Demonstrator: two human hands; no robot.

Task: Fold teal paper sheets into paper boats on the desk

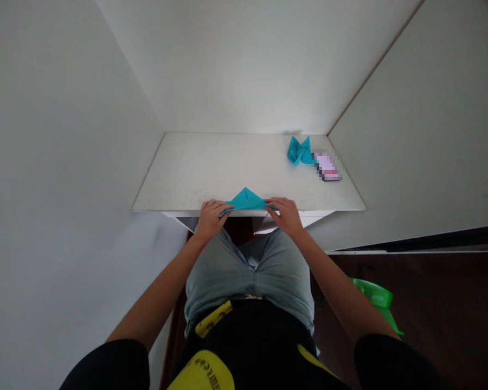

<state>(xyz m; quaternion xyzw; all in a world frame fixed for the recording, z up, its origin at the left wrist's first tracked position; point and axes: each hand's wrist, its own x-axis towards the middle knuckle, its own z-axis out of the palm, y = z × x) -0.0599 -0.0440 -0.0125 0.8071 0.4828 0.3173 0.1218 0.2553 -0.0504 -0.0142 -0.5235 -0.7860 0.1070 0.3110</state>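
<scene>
A folded blue paper [247,199] lies at the front edge of the white table, its peak pointing away from me and a short slit or crease line showing near the middle. My left hand [213,218] pinches its left end between thumb and fingers. On the opposite end my right hand [285,214] grips the paper in the same way. Part of each end is hidden under the fingers. Farther back on the right stands a blue folded-paper figure [299,150] with several pointed tips, apart from both hands.
Beside the paper figure lies a pixelated flat pink and dark object [327,166], perhaps a phone. The white table [219,162] is bounded by walls at the left, back and right. A green plastic object [374,295] is on the dark floor at lower right.
</scene>
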